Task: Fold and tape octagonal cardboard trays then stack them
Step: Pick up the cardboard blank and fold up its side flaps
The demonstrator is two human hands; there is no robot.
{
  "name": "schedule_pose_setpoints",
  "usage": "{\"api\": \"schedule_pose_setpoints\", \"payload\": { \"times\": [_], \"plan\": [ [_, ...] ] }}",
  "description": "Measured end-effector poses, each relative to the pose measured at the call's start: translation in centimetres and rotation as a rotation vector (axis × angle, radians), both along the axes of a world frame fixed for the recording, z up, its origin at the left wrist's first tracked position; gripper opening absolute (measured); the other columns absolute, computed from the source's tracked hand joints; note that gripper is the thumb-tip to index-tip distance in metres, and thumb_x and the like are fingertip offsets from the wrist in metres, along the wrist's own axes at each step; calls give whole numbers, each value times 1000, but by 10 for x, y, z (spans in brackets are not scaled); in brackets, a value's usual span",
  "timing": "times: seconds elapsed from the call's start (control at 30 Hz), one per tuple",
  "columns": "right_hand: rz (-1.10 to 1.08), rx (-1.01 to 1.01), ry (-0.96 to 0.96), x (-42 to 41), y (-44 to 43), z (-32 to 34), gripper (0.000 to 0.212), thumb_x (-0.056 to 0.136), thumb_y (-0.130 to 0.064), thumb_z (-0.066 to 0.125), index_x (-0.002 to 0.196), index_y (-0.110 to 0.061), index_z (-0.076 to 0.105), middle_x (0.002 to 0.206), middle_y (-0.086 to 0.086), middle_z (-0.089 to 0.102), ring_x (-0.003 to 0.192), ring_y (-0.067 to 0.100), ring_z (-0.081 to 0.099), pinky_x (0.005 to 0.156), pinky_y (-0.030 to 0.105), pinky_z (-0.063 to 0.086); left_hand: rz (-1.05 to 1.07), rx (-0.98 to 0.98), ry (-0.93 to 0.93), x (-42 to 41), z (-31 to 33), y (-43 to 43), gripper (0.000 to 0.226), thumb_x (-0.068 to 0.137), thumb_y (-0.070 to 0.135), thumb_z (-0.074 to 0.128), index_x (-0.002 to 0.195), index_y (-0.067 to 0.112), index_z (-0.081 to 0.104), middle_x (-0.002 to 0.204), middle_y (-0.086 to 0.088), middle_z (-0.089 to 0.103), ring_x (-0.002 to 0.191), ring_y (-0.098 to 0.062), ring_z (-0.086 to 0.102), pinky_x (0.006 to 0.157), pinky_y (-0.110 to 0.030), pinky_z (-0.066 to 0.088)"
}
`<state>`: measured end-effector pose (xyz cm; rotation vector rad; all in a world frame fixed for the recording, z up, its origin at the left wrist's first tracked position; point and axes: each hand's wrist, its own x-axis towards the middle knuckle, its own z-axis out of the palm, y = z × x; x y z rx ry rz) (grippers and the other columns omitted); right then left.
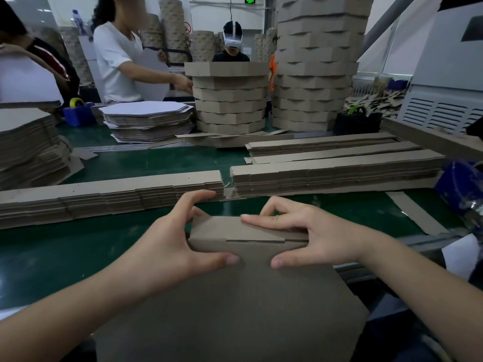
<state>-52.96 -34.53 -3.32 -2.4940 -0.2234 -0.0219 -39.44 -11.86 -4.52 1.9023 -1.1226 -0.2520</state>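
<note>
Cardboard tray (pixel 235 296), brown and matte, pinched at its raised far flap (pixel 222 228) by left grip (pixel 172 244) and right grip (pixel 318 236), thumbs (pixel 230 259) pressing the flat panel; its near edge is cut off and its left corner hidden under a forearm (pixel 78 309). Green desk (pixel 65 249) lies beneath the grips; just beyond them, long stacked cardboard strips (pixel 334 173); farther, towers of octagonal trays (pixel 231 100).

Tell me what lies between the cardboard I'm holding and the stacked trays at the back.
In the head view, piles of long flat cardboard strips lie across the green table between the held cardboard and the tray stacks.
</note>
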Motion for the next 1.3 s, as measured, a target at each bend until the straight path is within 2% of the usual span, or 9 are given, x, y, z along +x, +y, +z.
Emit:
{"api": "schedule_pose_setpoints", "payload": {
  "times": [0.13,0.3,0.47,0.63,0.87,1.0,1.07,1.17,1.3],
  "plan": [
    [-1,-47,-17,-1,2,0,64,86,-40,69,143,-42,41,119,-14,43,117,12,49,103,40,40,-25,-10,4,1,0,1,81,42,65,79,115,60,45,105,24,59,96,0,63,79,-17,52],
    [2,-88,-19,-2,3,1,63,87,-46,61,145,-41,37,121,-16,41,117,8,47,102,37,40,-157,6,-150,-1,4,1,45,70,53,78,113,53,63,110,20,54,110,-2,55,89,-13,43],
    [10,-23,11,-6,3,1,64,88,-42,61,147,-35,36,123,-12,42,120,8,45,106,35,37,-175,32,-301,-2,13,-3,29,84,57,59,112,51,66,115,25,55,114,-1,53,92,-13,41],
    [8,17,-12,-7,5,0,60,91,-27,66,146,-21,43,124,-2,46,121,11,46,106,34,38,-305,236,-616,-6,29,-13,41,91,61,37,128,52,52,125,20,55,112,-1,52,91,-28,47],
    [-8,26,-59,-8,2,-3,62,90,-28,67,146,-25,41,124,-4,47,121,12,48,105,36,40,-357,249,-558,-9,29,-20,38,91,54,41,128,53,51,122,14,51,112,1,48,93,-24,43],
    [-14,39,-66,-7,3,-6,63,90,-29,66,147,-26,38,125,-6,46,122,12,47,105,39,40,-359,296,-587,-6,32,-22,35,94,56,41,127,58,49,122,19,48,100,6,50,86,-18,44],
    [-25,51,-69,-6,4,-6,65,90,-29,66,148,-24,38,126,-6,46,123,11,47,106,38,39,-330,306,-618,-8,33,-25,38,90,59,38,127,62,46,121,22,48,94,5,53,84,-23,46],
    [-45,47,-65,-5,3,-7,69,89,-29,67,150,-23,33,127,-7,46,124,9,46,107,37,38,-313,286,-631,-12,31,-29,42,88,64,33,128,60,46,122,21,51,101,2,55,87,-28,47],
    [-75,58,-56,-9,3,-8,79,88,-34,68,153,-32,23,127,-8,47,121,5,46,105,32,39,-349,264,-648,-14,28,-30,44,90,64,29,128,55,49,123,16,55,109,-1,52,91,-27,46]
  ]
}}
